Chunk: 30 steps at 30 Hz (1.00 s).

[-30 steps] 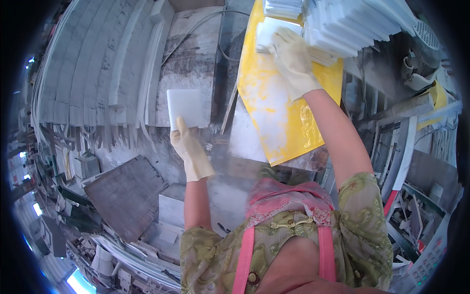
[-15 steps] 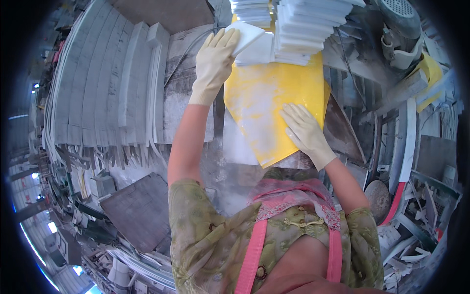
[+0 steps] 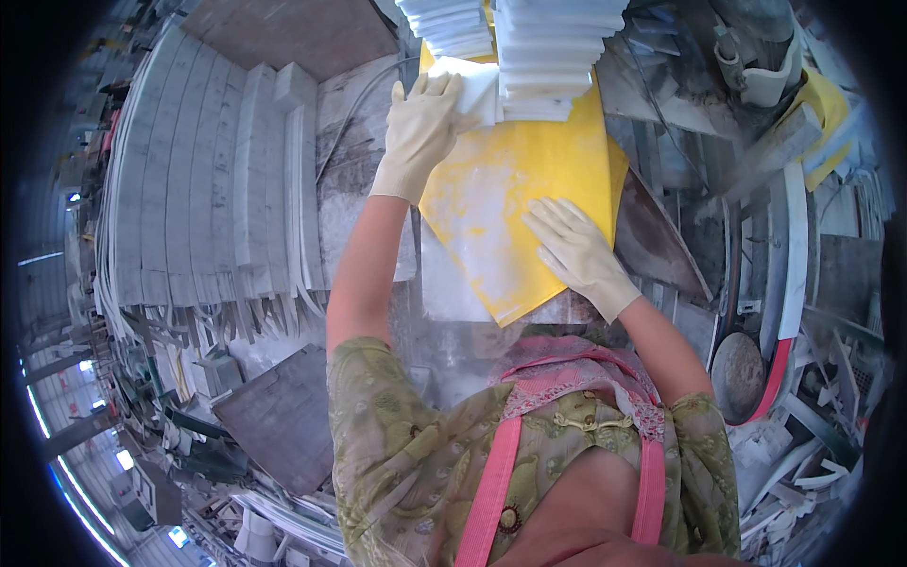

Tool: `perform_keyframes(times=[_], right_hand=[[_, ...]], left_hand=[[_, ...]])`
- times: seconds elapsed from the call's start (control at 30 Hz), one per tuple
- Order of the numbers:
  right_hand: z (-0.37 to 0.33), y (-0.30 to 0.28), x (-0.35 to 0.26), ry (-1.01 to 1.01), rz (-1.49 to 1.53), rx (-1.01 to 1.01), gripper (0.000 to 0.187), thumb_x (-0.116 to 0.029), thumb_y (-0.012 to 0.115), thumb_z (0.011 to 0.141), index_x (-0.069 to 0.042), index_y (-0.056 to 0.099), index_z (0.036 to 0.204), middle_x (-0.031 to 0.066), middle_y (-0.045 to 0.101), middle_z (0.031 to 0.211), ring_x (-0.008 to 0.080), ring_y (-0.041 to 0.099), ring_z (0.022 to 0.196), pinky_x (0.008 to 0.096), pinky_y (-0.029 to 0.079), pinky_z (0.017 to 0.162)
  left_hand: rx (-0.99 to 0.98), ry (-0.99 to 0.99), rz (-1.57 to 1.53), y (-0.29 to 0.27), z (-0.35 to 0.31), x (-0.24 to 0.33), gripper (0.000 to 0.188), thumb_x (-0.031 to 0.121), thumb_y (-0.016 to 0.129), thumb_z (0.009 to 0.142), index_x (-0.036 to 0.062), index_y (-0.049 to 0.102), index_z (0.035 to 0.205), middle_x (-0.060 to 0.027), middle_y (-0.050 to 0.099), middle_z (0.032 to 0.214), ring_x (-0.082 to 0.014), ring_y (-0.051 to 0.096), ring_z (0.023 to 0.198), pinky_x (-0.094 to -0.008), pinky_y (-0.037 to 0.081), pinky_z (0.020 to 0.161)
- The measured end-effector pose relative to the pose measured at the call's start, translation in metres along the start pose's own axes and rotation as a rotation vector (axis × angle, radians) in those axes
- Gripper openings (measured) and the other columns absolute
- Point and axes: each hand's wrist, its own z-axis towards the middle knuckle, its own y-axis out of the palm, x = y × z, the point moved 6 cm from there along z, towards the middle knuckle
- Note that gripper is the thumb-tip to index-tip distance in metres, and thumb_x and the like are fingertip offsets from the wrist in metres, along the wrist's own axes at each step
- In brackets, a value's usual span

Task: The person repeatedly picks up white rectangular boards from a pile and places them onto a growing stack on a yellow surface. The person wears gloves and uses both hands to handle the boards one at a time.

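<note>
My left hand (image 3: 419,128), in a pale rubber glove, is at the far end of a yellow sheet (image 3: 567,161). Its fingers are closed over the left edge of a flat white tile (image 3: 475,79), which lies against the foot of the stacked tiles; the thumb's grip is partly hidden. Gloved the same way, my right hand (image 3: 581,255) rests flat on the right part of the yellow sheet, fingers stretched out, holding nothing. White dust covers much of the sheet. Two stacks of white tiles, a tall one (image 3: 548,61) and a smaller one (image 3: 442,26), stand beyond.
Long grey stone strips (image 3: 194,180) stand in rows at the left. A thin cable (image 3: 354,113) curves between them and the sheet. On the right are a dusty machine part (image 3: 765,76), a yellow cloth (image 3: 822,118) and a dark board (image 3: 666,241). Scraps (image 3: 812,472) lie at lower right.
My left hand has brought the white tile down from a tilted position to lie beside the stacks. My right hand stays flat on the sheet. The whole view has shifted slightly.
</note>
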Motion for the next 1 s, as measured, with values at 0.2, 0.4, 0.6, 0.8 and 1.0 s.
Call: perform_keyframes(times=[0.2,0.4,0.6,0.8,1.0], right_hand=[[-0.002,-0.003,-0.002,-0.002,0.016,0.005,0.049,-0.015,0.063,0.093,0.001,0.057,0.139,0.0185,0.055,0.147,0.0348,0.050,0.138,0.0488,0.034,0.121],[-0.002,0.002,0.001,-0.003,0.024,0.016,0.049,-0.015,0.063,0.093,0.000,0.057,0.139,0.0187,0.055,0.147,0.0357,0.049,0.139,0.0493,0.034,0.120],[-0.007,0.006,0.005,0.008,0.048,0.018,0.050,-0.014,0.064,0.093,-0.001,0.056,0.141,0.0191,0.055,0.147,0.0364,0.048,0.139,0.0481,0.034,0.120],[0.059,0.005,0.038,0.552,0.773,0.295,0.050,-0.023,0.060,0.101,-0.007,0.051,0.148,0.0192,0.053,0.149,0.0360,0.048,0.142,0.0417,0.039,0.115],[0.119,0.014,0.027,0.862,1.174,0.320,0.058,-0.033,0.055,0.103,-0.004,0.042,0.152,0.0238,0.041,0.157,0.0367,0.044,0.142,0.0410,0.040,0.112]], left_hand=[[0.041,-0.044,-0.101,-0.002,0.002,-0.008,0.098,0.057,0.087,0.069,0.0153,0.050,0.150,-0.0176,0.053,0.150,-0.0418,0.039,0.144,-0.0628,0.032,0.115],[-0.132,-0.231,-0.416,0.012,0.007,-0.035,0.097,0.051,0.090,0.069,0.0173,0.048,0.149,-0.0186,0.054,0.147,-0.0413,0.053,0.132,-0.0484,0.048,0.104],[-0.299,-0.431,-0.320,0.006,0.000,-0.013,0.089,0.050,0.082,0.078,0.0136,0.047,0.152,-0.0176,0.064,0.137,-0.0355,0.060,0.127,-0.0432,0.049,0.104],[-0.120,-0.490,-0.958,0.021,-0.014,-0.024,0.082,0.046,0.078,0.086,0.0115,0.045,0.153,-0.0178,0.066,0.129,-0.0291,0.062,0.125,-0.0397,0.048,0.102],[0.020,-0.667,-1.242,0.056,-0.013,-0.049,0.075,0.050,0.065,0.094,0.0081,0.044,0.153,-0.0182,0.067,0.122,-0.0292,0.062,0.118,-0.0434,0.045,0.099]])
